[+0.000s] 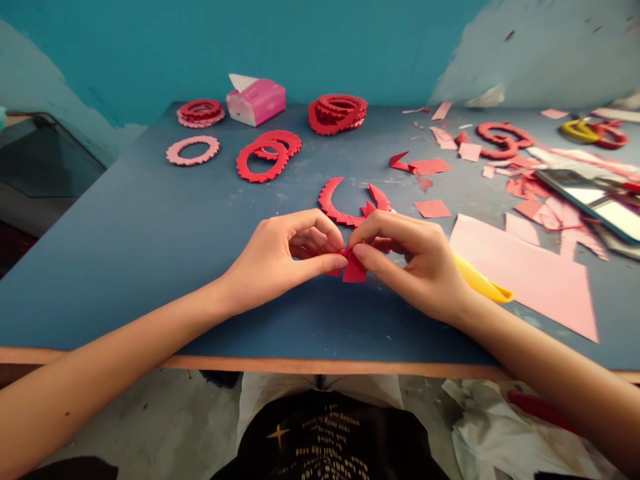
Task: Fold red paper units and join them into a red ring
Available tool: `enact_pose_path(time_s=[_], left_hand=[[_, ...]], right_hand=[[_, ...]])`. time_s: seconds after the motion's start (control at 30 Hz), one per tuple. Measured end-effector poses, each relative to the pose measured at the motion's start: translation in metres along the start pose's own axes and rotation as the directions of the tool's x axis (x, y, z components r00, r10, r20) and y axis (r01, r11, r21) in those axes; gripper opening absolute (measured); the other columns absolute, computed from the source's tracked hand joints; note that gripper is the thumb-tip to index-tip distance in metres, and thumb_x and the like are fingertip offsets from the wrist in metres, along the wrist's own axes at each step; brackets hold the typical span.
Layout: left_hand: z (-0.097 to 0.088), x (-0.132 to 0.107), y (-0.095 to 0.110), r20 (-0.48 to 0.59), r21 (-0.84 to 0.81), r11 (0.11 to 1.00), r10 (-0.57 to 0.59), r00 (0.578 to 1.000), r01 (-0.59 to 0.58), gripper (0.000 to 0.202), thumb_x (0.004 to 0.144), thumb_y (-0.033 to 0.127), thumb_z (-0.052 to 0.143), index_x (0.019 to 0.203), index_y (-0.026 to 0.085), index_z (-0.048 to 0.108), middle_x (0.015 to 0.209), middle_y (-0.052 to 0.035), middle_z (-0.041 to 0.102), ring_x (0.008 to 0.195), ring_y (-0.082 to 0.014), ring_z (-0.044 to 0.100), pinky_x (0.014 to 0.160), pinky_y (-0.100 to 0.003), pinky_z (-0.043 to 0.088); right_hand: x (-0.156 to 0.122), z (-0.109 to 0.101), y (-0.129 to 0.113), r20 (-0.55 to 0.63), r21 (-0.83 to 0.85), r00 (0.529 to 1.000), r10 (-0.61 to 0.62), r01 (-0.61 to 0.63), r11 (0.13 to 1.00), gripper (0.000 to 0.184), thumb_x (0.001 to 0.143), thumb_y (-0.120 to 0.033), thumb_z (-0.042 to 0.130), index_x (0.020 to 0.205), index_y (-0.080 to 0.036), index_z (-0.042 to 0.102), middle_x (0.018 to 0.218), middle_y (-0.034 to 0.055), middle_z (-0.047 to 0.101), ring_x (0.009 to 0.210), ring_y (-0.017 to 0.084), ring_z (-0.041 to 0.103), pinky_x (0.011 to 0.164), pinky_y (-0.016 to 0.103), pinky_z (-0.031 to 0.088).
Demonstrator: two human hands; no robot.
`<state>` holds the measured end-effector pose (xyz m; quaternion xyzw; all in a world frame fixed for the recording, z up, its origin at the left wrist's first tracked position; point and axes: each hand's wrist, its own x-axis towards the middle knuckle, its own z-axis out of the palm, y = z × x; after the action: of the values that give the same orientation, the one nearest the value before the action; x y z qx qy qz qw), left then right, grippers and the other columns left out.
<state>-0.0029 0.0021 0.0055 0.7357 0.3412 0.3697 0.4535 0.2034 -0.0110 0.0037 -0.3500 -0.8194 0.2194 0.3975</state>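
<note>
A folded red paper unit (355, 269) is being pinched between the fingertips of the left hand (280, 263) and right hand (415, 267) over a blue tabletop (125, 280), while a serrated arc of folded paper (333, 203) is being kept just beyond the grip, nearer the right hand.

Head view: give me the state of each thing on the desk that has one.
Left hand, pinching folded red paper piece
Right hand, pinching the same piece
Red paper arc, open, not closed into a ring
Pink paper ring, closed, lying flat
Pink tissue box, top open, white flap raised
Pink paper sheet, lying flat
</note>
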Motion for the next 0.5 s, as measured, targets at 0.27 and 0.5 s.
enact_pose_path(time_s=[0.27, 0.5], left_hand=[[0.0001, -0.0004, 0.0000, 0.001, 0.021, 1.000, -0.020, 1.000, 0.020, 0.014, 0.077, 0.017, 0.078, 0.085, 0.017, 0.067, 0.080, 0.0014, 0.074, 0.074, -0.0130, 0.074, 0.071, -0.022, 0.061], [0.0008, -0.0007, 0.0004, 0.005, 0.040, 0.998, -0.055, 0.998, 0.055, 0.014, 0.076, 0.017, 0.078, 0.085, 0.018, 0.067, 0.079, 0.0029, 0.074, 0.074, -0.0116, 0.073, 0.072, -0.020, 0.060]], right_hand=[[0.0009, 0.0016, -0.0019, 0.009, 0.008, 1.000, 0.024, -0.024, 1.000, 0.011, 0.089, -0.017, 0.061, 0.078, -0.020, 0.061, 0.071, -0.0017, 0.063, 0.063, 0.010, 0.056, 0.060, 0.024, 0.048], [0.0009, 0.0039, -0.0011, 0.004, -0.008, 1.000, 0.022, -0.022, 1.000, 0.013, 0.086, -0.012, 0.060, 0.076, -0.021, 0.061, 0.071, -0.0022, 0.063, 0.063, 0.009, 0.056, 0.060, 0.024, 0.049]])
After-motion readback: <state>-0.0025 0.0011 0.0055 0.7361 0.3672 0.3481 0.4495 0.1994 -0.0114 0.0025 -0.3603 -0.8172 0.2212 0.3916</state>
